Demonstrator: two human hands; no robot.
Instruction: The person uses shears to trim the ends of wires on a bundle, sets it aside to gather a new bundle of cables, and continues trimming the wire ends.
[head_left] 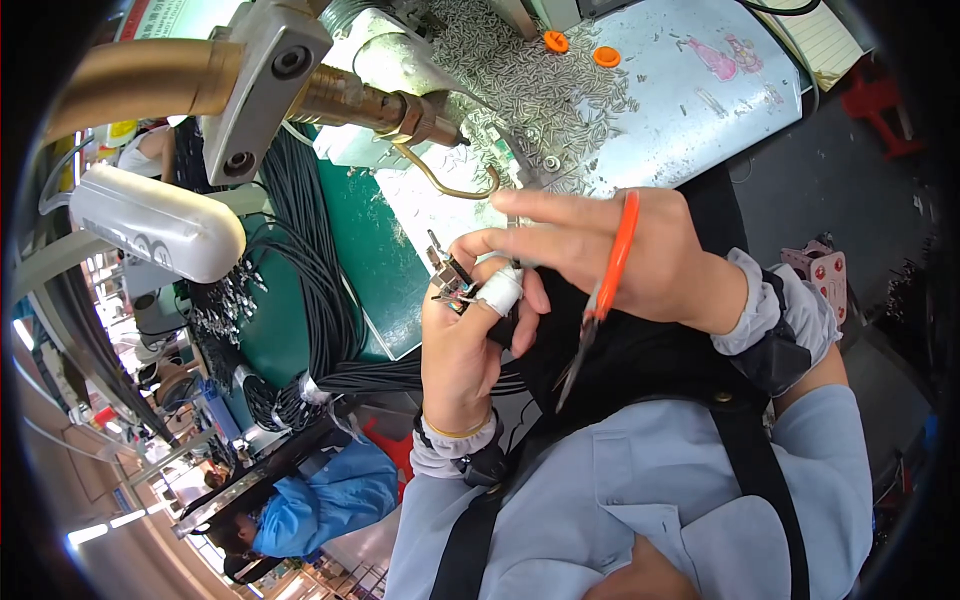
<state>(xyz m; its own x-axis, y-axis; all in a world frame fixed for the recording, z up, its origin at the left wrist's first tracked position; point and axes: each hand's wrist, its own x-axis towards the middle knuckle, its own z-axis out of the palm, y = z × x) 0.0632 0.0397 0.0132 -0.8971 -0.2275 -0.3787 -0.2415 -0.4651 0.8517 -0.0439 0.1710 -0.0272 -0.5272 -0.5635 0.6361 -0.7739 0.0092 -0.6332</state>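
The left hand (455,345) pinches a wired connector (452,282) just beside the outstretched fingertips (505,201) of the right hand (645,250), which holds orange-handled scissors (617,260), blades toward the lap, with metal pins (490,60) heaped beyond.

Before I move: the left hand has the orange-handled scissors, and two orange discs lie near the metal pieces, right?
Not quite: in the head view the right hand has the scissors, not the left hand. Two orange discs do lie near the metal pieces.
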